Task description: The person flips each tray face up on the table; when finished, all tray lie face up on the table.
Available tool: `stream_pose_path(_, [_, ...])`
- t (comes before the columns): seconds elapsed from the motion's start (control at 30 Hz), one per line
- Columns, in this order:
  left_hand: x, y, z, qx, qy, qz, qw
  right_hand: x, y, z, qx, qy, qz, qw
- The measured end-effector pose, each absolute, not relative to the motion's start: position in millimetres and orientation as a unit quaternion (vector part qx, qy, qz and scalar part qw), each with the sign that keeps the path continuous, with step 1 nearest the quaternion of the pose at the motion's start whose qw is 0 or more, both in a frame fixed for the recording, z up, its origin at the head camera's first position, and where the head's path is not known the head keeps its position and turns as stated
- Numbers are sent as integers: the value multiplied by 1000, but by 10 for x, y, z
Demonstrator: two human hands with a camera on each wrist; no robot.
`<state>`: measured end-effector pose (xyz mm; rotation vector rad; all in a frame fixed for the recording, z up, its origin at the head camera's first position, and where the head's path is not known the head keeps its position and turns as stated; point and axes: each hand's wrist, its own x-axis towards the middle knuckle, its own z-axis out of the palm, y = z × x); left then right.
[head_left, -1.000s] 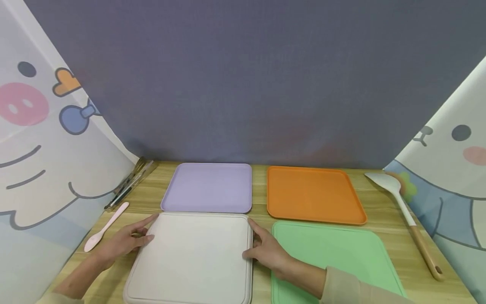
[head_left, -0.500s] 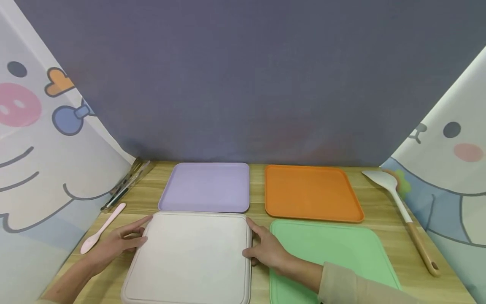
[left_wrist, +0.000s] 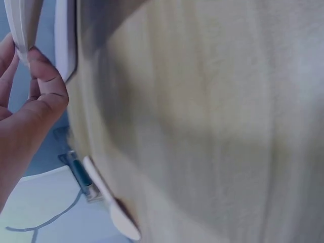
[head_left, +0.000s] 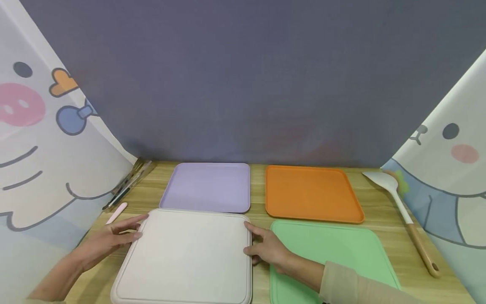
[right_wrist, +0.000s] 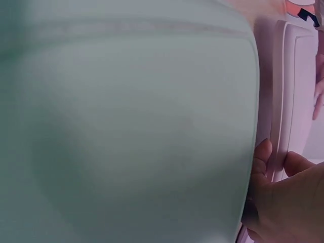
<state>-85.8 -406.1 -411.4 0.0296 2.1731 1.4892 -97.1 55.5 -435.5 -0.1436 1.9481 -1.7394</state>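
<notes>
A whitish rectangular lid or tray with a raised rim (head_left: 186, 257) lies between my hands at the front. My left hand (head_left: 100, 245) pinches its left edge between thumb and fingers near the far corner. In the left wrist view that edge of the whitish lid or tray (left_wrist: 23, 23) is held up above the tabletop. On the opposite side my right hand (head_left: 267, 247) grips the right edge, thumb on top and fingers below, as the right wrist view also shows. A green lid-like board (head_left: 330, 253) lies under my right forearm.
Behind are a lilac tray (head_left: 206, 188) and an orange tray (head_left: 311, 194). At the left lie metal tongs (head_left: 129, 185) and a pink spoon (head_left: 117, 213), partly hidden by my left hand. A white turner with a wooden handle (head_left: 411, 228) lies along the right. Patterned cloth walls border the table.
My left hand has moved up and outward, raising the left side of the whitish lid or tray, and covers part of the spoon. My right hand keeps its place on the right edge.
</notes>
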Motion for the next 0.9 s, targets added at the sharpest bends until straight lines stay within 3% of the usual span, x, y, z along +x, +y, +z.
stream_pose_path(0.3, [-892, -4110, -3898, 23, 818, 518, 249, -953, 480, -4380, -52, 718, -639, 270])
stream_pose_path(0.5, [-885, -4093, -3687, 87, 827, 513, 211, -947, 411, -4359, -83, 743, -609, 265])
stream_pose_path(0.9, [-881, -3901, -3124, 85, 886, 415, 186, -919, 329, -4275, -83, 773, -567, 271])
